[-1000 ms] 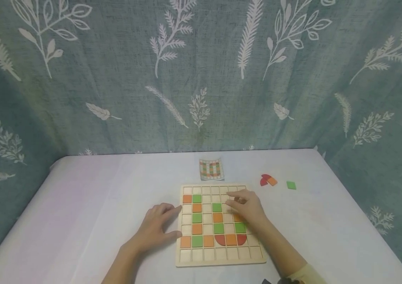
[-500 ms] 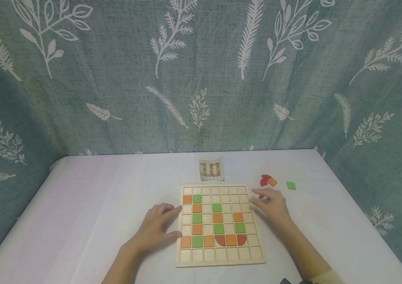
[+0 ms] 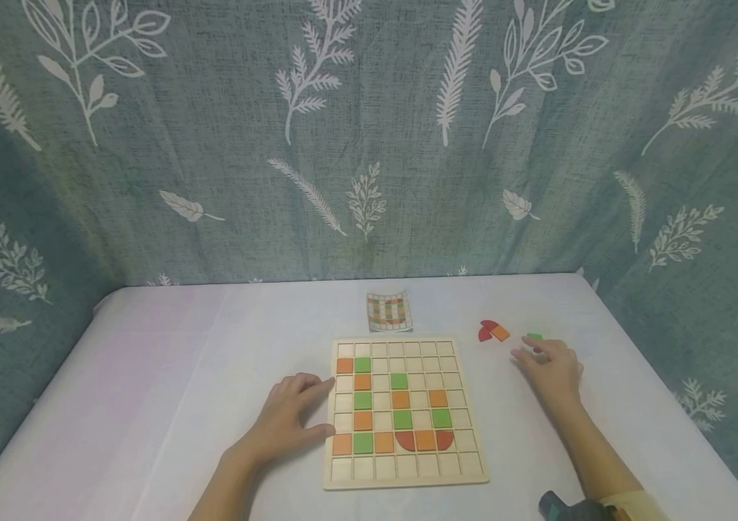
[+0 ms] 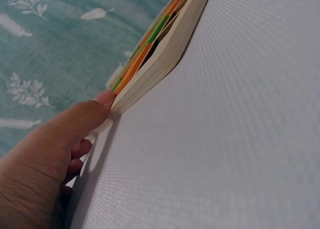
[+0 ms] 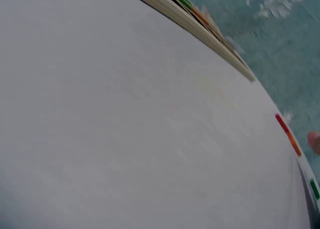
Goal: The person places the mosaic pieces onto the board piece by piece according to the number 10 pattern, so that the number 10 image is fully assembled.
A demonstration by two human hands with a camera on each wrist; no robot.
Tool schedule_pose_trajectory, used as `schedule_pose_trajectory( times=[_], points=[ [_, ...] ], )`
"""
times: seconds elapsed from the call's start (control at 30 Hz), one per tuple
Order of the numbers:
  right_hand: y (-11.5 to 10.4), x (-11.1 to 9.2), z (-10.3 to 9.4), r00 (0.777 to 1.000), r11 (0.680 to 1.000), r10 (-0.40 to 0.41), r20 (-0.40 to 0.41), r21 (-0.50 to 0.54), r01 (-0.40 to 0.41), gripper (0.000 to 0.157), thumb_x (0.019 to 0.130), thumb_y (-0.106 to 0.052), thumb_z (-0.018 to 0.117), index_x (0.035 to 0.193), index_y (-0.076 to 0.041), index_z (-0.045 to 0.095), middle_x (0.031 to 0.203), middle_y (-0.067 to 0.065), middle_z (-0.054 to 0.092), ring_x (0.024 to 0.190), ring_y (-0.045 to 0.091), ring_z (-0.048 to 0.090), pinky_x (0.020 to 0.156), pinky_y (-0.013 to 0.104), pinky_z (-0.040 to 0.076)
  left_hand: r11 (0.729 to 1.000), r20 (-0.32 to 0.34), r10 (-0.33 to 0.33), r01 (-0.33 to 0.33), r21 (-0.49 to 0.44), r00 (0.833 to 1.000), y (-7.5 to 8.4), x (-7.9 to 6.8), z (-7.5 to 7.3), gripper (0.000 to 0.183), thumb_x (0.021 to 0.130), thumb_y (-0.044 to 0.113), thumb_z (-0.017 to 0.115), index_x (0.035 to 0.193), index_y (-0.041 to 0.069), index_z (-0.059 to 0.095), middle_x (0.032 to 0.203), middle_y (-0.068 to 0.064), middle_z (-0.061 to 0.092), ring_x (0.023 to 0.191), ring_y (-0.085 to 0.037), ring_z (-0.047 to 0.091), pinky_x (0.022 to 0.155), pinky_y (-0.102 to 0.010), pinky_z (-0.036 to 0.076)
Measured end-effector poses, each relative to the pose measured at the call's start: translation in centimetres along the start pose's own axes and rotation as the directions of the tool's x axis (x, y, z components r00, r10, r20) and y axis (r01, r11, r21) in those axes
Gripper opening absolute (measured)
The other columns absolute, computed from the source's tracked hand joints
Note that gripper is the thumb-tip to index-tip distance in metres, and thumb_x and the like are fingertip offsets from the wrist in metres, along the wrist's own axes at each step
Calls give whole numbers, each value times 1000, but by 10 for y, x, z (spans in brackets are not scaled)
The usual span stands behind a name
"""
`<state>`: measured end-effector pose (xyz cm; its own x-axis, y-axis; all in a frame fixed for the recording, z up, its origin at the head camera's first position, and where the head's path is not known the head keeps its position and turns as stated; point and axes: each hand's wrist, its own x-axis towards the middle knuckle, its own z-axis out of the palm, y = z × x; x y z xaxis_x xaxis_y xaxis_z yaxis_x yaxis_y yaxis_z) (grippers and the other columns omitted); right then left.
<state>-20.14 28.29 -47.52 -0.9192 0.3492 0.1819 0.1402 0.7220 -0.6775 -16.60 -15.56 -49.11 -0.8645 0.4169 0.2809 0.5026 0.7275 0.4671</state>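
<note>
A wooden grid board (image 3: pixel 406 468) lies on the table in the head view, with orange, green and red pieces in some of its squares. My left hand (image 3: pixel 287 414) rests at the board's left edge, thumb and fingers spread and touching the rim; the left wrist view shows the thumb (image 4: pixel 85 116) against the board's corner. Over on the right, my right hand (image 3: pixel 553 370) hovers by a loose green square tile (image 3: pixel 535 336), partly hidden behind the fingers. Nothing shows between thumb and fingers. Only a fingertip (image 5: pixel 314 141) appears in the right wrist view.
Two red rounded pieces (image 3: pixel 485 334) and an orange tile (image 3: pixel 501 332) lie together left of the right hand. Behind the board is a small pattern card (image 3: pixel 388 311). A leaf-print curtain (image 3: pixel 369 145) stands along the table's far edge.
From above the board, my right hand has moved right, past the board's edge, to the loose green tile. The left hand has stayed at the board's left edge.
</note>
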Motion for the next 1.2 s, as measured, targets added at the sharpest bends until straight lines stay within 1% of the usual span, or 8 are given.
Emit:
schedule_pose_trajectory(
  times=[0.07, 0.17, 0.3, 0.4, 0.53, 0.67, 0.97, 1.2],
  points=[
    [6, 6, -3, 999, 999, 34, 4, 37, -34, 45, 87, -33, 67, 123, -6, 61, 119, 19, 55, 114, 37, 43, 94, 57, 25, 1000, 7, -7, 7, -3, 1000, 0, 0, 0, 64, 76, 50, 71, 130, 18, 58, 113, 4, 52, 107, -16, 46, 90, -40, 36],
    [11, 15, -6, 996, 995, 89, 8, 48, -90, 51, 86, -33, 67, 126, -3, 58, 123, 22, 53, 118, 39, 42, 97, 58, 25, 1000, 15, -16, 17, -8, 1000, 0, -1, -1, 64, 76, 51, 70, 131, 18, 58, 114, 4, 52, 107, -16, 45, 91, -40, 36],
    [11, 21, -7, 988, 988, 153, 17, -3, -153, 60, 85, -35, 68, 131, 0, 52, 127, 26, 50, 120, 42, 41, 98, 58, 29, 1000, 5, -8, 8, -3, 1000, 1, -1, -3, 64, 77, 51, 69, 130, 19, 58, 113, 5, 52, 107, -16, 46, 91, -41, 36],
    [9, 23, -6, 985, 984, 174, 7, -44, -173, 60, 84, -34, 68, 129, 3, 53, 125, 27, 52, 116, 43, 43, 95, 57, 32, 1000, -4, 8, -7, 2, 1000, 1, -2, -4, 63, 76, 50, 70, 130, 18, 58, 112, 5, 52, 106, -15, 45, 90, -40, 36],
    [7, 24, -3, 989, 983, 147, -29, -111, -149, 52, 85, -33, 68, 121, 4, 58, 114, 28, 58, 106, 42, 47, 90, 55, 29, 1000, -7, 20, -20, 0, 1000, 0, -2, -3, 63, 77, 48, 70, 130, 17, 58, 111, 4, 52, 105, -15, 45, 89, -40, 36],
    [6, 22, -1, 993, 984, 104, -60, -142, -111, 45, 88, -31, 65, 116, 4, 61, 105, 27, 60, 99, 40, 48, 87, 54, 27, 1000, -6, 19, -19, 0, 1000, 0, -2, -2, 63, 77, 48, 70, 130, 17, 58, 112, 4, 52, 106, -15, 45, 89, -40, 36],
    [1, 4, -3, 999, 982, 35, -32, -187, -41, 42, 95, -28, 55, 118, 7, 58, 108, 29, 59, 101, 43, 49, 85, 54, 29, 1000, 3, 11, -11, -3, 1000, 0, -2, -4, 64, 77, 50, 69, 132, 18, 57, 112, 4, 51, 105, -14, 44, 89, -38, 36],
    [0, -8, 0, 999, 990, 9, -36, -143, -14, 43, 95, -29, 55, 118, 7, 58, 108, 28, 57, 100, 41, 49, 88, 53, 34, 1000, 5, 24, -24, 2, 1000, 0, -3, -4, 65, 76, 48, 70, 132, 18, 57, 113, 3, 51, 106, -16, 45, 89, -40, 36]
  ],
)
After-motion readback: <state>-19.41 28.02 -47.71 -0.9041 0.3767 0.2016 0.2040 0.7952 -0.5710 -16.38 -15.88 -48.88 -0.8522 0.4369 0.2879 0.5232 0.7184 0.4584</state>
